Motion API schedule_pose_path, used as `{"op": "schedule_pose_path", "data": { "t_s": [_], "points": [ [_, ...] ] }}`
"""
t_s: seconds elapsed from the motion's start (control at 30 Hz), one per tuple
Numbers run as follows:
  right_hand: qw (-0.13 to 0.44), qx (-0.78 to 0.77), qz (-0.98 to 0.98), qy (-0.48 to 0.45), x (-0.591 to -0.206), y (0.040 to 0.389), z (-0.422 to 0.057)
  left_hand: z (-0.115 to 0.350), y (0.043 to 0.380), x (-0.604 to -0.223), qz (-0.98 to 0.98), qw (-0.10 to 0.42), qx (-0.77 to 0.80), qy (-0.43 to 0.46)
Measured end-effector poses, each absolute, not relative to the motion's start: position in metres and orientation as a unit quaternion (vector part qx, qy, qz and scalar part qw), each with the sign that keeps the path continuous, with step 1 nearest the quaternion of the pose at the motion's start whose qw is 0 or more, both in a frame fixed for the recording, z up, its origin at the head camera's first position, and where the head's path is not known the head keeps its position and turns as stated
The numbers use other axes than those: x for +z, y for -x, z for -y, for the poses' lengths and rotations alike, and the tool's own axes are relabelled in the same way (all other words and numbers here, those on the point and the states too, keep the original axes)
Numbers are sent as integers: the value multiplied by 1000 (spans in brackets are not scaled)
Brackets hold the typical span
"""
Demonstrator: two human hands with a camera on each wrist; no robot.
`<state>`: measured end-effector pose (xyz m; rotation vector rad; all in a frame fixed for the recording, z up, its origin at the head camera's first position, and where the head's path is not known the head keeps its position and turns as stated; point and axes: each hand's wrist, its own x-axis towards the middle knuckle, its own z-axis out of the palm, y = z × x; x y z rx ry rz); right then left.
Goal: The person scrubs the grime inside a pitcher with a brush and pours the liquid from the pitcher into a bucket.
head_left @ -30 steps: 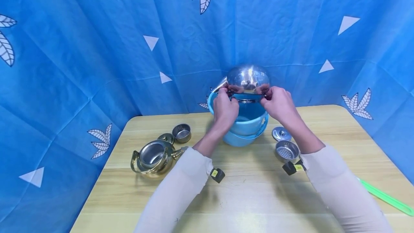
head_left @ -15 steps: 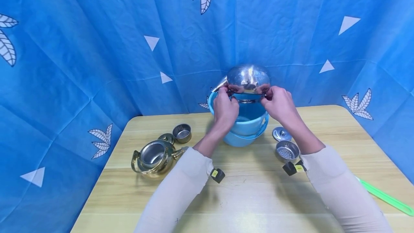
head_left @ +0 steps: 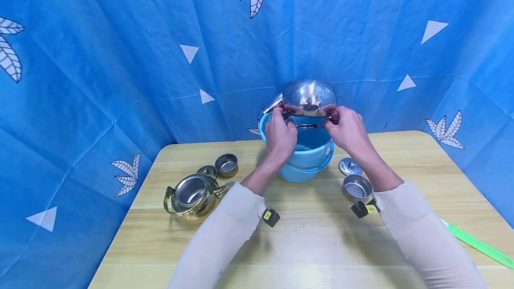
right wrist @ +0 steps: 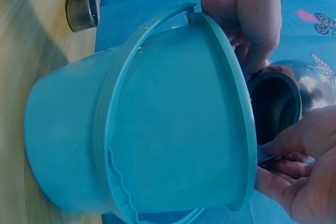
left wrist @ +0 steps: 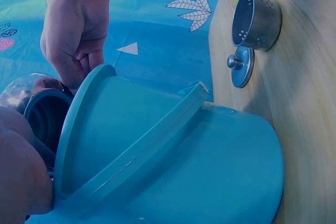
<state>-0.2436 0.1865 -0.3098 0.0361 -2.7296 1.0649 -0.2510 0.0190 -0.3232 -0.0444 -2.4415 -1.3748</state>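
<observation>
A shiny steel teapot (head_left: 309,95) is tipped over above the back of a light-blue bucket (head_left: 304,159), its spout pointing left. My left hand (head_left: 280,134) grips the teapot's handle at the left side, and my right hand (head_left: 347,127) grips it at the right. Both hands are right at the bucket's rim. In the right wrist view the dark round mouth (right wrist: 273,103) of the teapot faces the bucket. From the left wrist, the bucket's hanging handle (left wrist: 142,145) slants across its side. My fingertips are partly hidden behind the rim.
At left stand a gold teapot (head_left: 192,197), a small lid (head_left: 207,171) and a strainer basket (head_left: 226,165). Right of the bucket lie a steel lid (head_left: 350,166) and another strainer basket (head_left: 357,187). A green-handled tool (head_left: 479,245) rests at the right edge. Blue cloth (head_left: 341,35) hangs behind the table.
</observation>
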Motion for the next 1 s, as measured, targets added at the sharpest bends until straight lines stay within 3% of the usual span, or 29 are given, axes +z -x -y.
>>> {"op": "schedule_pose_path", "data": {
  "t_s": [1.0],
  "points": [
    [127,413,901,-17,-312,245,-182,-21,253,-326,818,199,-540,11]
  ]
}}
